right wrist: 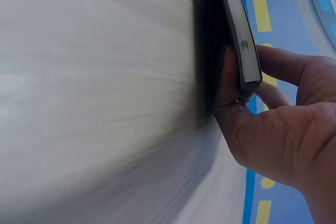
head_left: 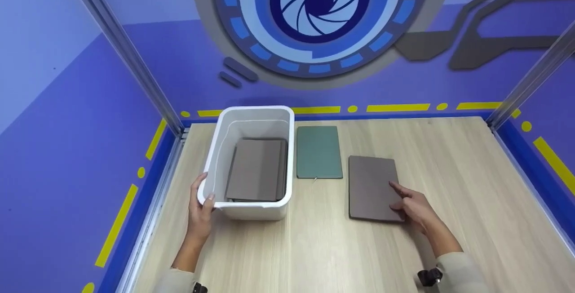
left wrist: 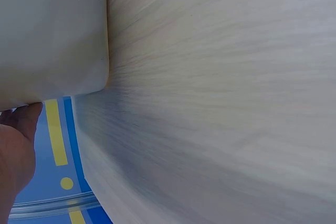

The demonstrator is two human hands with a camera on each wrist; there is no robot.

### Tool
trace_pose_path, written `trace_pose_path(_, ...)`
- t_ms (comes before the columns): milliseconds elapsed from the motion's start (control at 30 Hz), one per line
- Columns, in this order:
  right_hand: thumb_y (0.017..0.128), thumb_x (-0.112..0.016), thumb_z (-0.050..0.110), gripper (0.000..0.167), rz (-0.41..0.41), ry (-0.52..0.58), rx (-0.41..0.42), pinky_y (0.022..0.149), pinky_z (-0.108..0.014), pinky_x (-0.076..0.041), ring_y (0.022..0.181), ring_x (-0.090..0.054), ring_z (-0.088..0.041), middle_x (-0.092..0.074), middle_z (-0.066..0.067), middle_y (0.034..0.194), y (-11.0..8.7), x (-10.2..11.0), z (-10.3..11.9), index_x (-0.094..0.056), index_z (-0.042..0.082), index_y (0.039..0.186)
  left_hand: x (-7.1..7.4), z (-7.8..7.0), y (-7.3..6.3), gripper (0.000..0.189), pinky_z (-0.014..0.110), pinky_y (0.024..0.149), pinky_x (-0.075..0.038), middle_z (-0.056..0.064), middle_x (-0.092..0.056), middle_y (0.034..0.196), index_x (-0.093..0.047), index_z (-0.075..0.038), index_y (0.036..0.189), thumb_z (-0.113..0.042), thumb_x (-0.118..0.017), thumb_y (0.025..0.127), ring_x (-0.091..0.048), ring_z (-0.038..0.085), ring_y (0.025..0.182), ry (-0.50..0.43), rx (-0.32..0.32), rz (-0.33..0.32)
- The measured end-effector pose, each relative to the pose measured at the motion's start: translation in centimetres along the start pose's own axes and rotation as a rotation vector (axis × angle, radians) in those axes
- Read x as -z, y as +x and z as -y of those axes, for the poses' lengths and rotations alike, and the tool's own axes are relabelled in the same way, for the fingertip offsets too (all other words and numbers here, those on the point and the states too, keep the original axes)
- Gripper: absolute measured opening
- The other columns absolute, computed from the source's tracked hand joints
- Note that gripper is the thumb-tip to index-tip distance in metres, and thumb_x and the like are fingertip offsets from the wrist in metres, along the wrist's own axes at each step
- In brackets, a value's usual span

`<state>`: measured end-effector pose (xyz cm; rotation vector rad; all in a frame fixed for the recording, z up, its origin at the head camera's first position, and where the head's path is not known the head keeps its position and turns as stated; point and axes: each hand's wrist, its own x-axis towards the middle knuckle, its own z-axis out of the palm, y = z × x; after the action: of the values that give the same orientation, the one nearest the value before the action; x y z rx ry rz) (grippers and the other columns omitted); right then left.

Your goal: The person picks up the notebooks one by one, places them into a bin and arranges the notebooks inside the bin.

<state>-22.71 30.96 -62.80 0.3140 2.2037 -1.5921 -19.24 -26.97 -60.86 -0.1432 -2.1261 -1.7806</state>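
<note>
My left hand [head_left: 200,216] grips the near left corner of a white plastic bin [head_left: 258,213], with the thumb over its rim. Several brown notebooks [head_left: 256,169] lie stacked inside. At the right, my right hand [head_left: 415,210] holds another brown notebook [head_left: 370,189] by its right edge, cover up. The right wrist view shows this notebook's pale page edge [right wrist: 244,40] between thumb and fingers, raised off the table over its dark shadow. In the left wrist view, fingers [left wrist: 29,119] touch the bin's outer wall [left wrist: 52,35].
A green notebook [head_left: 319,151] lies flat just right of the bin, a small ribbon end [head_left: 315,179] showing at its near edge. Blue and purple panels [head_left: 170,68] with metal corner posts enclose the wooden table [head_left: 314,248] at the back and sides.
</note>
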Motion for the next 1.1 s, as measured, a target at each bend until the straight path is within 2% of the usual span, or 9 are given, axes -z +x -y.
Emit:
trace_pose_path(133, 0.092, -0.064, 0.004, 0.085, -0.002, -0.022, -0.01, 0.132, -0.065, -0.01, 0.165, -0.003, -0.049, -0.009, -0.023, 0.178, -0.4, 0.0, 0.0, -0.029, 0.013, 0.169, 0.0, 0.1, 0.1, 0.06, 0.02, 0.095, -0.045, 0.01, -0.047, 0.151, -0.036, -0.009, 0.163, -0.007, -0.046, 0.104, -0.052, 0.014, 0.115, -0.003, 0.007, -0.001)
trace_pose_path(367, 0.091, -0.066, 0.002, 0.084, -0.002, -0.046, -0.017, 0.132, -0.063, -0.013, 0.165, -0.005, -0.05, -0.013, -0.023, 0.177, -0.2, 0.0, 0.3, -0.032, 0.011, 0.167, -0.2, 0.2, 0.3, 0.061, 0.016, 0.106, -0.041, 0.016, -0.044, 0.16, -0.036, -0.007, 0.163, -0.007, -0.046, 0.103, -0.052, 0.009, 0.129, -0.008, -0.027, -0.003)
trace_pose_path(533, 0.092, -0.068, 0.003, 0.086, 0.042, -0.002, -0.022, 0.132, -0.063, -0.013, 0.165, 0.0, -0.049, -0.008, -0.023, 0.178, 0.3, 0.6, -0.1, -0.03, 0.013, 0.168, -0.1, 0.3, 0.2, 0.061, 0.018, 0.102, -0.044, 0.015, -0.045, 0.156, -0.036, -0.007, 0.162, -0.007, -0.046, 0.103, -0.053, 0.013, 0.125, -0.017, -0.022, -0.002)
trace_pose_path(733, 0.092, -0.068, 0.001, 0.086, 0.064, 0.041, -0.044, 0.13, -0.059, -0.022, 0.164, 0.0, -0.049, -0.001, -0.026, 0.177, 0.6, 0.7, -0.4, -0.03, 0.015, 0.168, 0.1, 0.5, 0.2, 0.06, 0.019, 0.098, -0.046, 0.011, -0.049, 0.149, -0.036, -0.006, 0.162, -0.007, -0.046, 0.103, -0.054, 0.018, 0.117, -0.012, -0.026, -0.003)
trace_pose_path(867, 0.091, -0.07, 0.002, 0.086, 0.053, 0.04, -0.039, 0.131, -0.06, -0.018, 0.165, 0.0, -0.048, -0.003, -0.026, 0.177, 0.7, 0.5, -0.2, -0.031, 0.015, 0.168, 0.1, 0.4, 0.3, 0.06, 0.019, 0.098, -0.046, 0.012, -0.05, 0.148, -0.036, -0.006, 0.162, -0.007, -0.046, 0.102, -0.055, 0.019, 0.117, -0.023, -0.043, -0.011)
trace_pose_path(967, 0.091, -0.07, 0.002, 0.086, 0.042, 0.025, -0.029, 0.133, -0.06, -0.012, 0.165, 0.001, -0.048, -0.007, -0.024, 0.177, 0.7, 0.5, -0.1, -0.032, 0.014, 0.167, 0.0, 0.4, 0.2, 0.061, 0.019, 0.096, -0.047, 0.011, -0.049, 0.148, -0.035, -0.006, 0.162, -0.008, -0.046, 0.103, -0.055, 0.021, 0.116, -0.026, -0.033, -0.004)
trace_pose_path(1100, 0.091, -0.069, 0.003, 0.086, 0.039, 0.012, -0.033, 0.133, -0.062, -0.011, 0.165, 0.001, -0.049, -0.007, -0.026, 0.177, 0.6, 0.6, -0.2, -0.031, 0.014, 0.167, 0.0, 0.4, 0.1, 0.061, 0.019, 0.097, -0.047, 0.011, -0.048, 0.151, -0.035, -0.007, 0.162, -0.008, -0.046, 0.102, -0.055, 0.022, 0.12, -0.025, -0.019, -0.001)
